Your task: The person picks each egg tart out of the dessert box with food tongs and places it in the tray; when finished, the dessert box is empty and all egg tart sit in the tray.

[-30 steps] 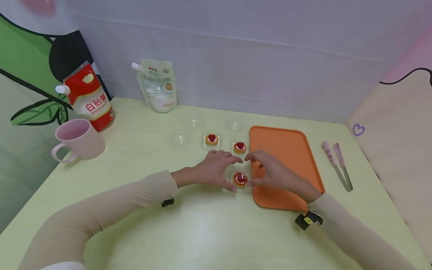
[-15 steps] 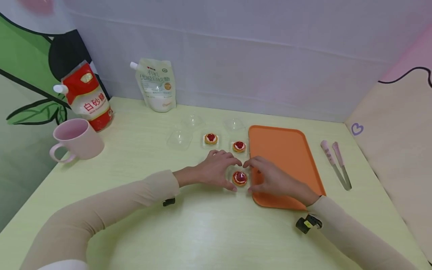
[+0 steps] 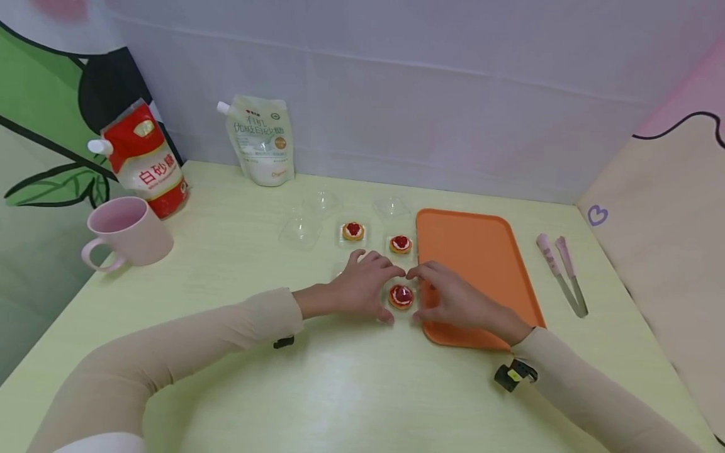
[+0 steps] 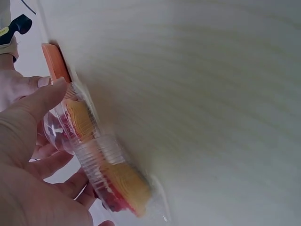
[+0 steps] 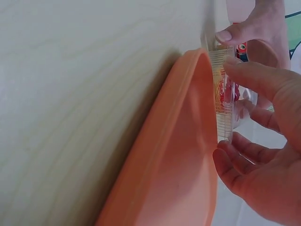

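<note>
Boxed tart (image 3: 401,297) sits on the table (image 3: 238,390), between the person's 2 hands. It has red stuff and white cream on top, and a clear lid (image 4: 55,134) goes over it. I cannot tell if the lid fits tight all the way around.

The left hand (image 3: 362,286) curves round 1 side of the clear box (image 5: 224,125), and the right hand (image 3: 453,292) curves round the other side. Each hand pinches the box edge between thumb and fingers. The 2 thumbs are on the side near the person. The 2 pointer fingers are close together at the far side.

Just right of the box is an orange tray (image 3: 478,251). Behind the hands are 2 more tarts (image 3: 353,231) in clear trays, and 3 clear lids (image 3: 301,231) lie near them. Pink and silver tongs (image 3: 568,294) lie past the orange tray. Far to the left are a pink mug (image 3: 136,242), a red bag (image 3: 155,173) and a pale green bag (image 3: 263,151).
</note>
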A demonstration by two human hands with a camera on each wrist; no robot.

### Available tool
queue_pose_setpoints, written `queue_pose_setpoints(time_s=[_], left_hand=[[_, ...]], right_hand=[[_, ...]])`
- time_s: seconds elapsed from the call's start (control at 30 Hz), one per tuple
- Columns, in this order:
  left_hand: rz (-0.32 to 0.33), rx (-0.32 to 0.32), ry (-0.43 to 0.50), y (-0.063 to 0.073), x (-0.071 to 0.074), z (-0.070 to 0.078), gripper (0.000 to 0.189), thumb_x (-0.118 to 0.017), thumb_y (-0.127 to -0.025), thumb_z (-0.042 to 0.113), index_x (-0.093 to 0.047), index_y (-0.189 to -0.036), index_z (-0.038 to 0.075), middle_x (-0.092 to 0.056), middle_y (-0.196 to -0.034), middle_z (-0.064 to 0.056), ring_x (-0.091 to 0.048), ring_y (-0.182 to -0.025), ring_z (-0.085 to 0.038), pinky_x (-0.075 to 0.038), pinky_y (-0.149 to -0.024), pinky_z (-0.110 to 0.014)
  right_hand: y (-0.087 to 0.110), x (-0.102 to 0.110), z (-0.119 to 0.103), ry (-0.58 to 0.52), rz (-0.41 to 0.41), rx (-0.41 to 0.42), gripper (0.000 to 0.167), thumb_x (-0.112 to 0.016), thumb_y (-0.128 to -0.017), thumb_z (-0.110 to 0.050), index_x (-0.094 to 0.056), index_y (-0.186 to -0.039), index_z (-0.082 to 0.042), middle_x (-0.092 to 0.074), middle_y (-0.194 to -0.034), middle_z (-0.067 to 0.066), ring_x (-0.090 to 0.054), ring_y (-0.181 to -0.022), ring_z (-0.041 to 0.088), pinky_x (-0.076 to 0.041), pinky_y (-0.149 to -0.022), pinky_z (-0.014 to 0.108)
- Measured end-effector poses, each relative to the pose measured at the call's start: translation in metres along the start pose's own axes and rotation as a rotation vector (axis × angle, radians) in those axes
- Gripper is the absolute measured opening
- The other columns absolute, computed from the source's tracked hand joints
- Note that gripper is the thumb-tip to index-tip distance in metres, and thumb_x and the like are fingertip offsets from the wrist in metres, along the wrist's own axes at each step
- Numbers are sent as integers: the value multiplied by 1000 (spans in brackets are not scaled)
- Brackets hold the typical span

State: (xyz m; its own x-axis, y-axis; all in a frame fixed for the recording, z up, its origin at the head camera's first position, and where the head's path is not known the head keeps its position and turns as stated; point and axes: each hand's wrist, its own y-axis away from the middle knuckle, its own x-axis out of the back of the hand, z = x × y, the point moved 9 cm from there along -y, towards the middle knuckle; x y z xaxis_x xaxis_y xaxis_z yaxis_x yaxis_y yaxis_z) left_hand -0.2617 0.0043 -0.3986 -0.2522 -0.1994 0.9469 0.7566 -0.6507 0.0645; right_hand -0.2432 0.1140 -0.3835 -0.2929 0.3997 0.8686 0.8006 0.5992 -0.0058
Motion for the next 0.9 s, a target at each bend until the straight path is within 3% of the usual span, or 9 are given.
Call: queue_pose_setpoints(time_s=[0.33,0.73,0.9], left_hand=[[55,-24,-7,-1,0,-1,72,-85,-73,47,-57,-134,23,-61,-124,-2,-47,-125,-22,-18,-116,-60],[121,-43,-113,-1,1,0,69,-84,-72,48,-59,-130,22,-60,-111,-2,-49,-117,-22,-22,-116,-57],[151,-49,-136,-2,3,0,66,-84,-72,47,-61,-129,20,-62,-112,-1,-50,-118,-22,-23,-115,-57]], right_hand=[[-2,-5,-1,58,0,-15,75,-90,-73,-29,-54,-136,-10,-57,-130,7,-55,-117,24,-50,-99,43],[-2,-10,-7,110,-1,-57,78,-89,-74,-26,-51,-140,-10,-59,-129,9,-56,-105,22,-53,-87,38],[-2,-10,-8,117,-12,-69,76,-87,-77,-26,-50,-141,-10,-59,-134,10,-59,-117,26,-52,-97,44]])
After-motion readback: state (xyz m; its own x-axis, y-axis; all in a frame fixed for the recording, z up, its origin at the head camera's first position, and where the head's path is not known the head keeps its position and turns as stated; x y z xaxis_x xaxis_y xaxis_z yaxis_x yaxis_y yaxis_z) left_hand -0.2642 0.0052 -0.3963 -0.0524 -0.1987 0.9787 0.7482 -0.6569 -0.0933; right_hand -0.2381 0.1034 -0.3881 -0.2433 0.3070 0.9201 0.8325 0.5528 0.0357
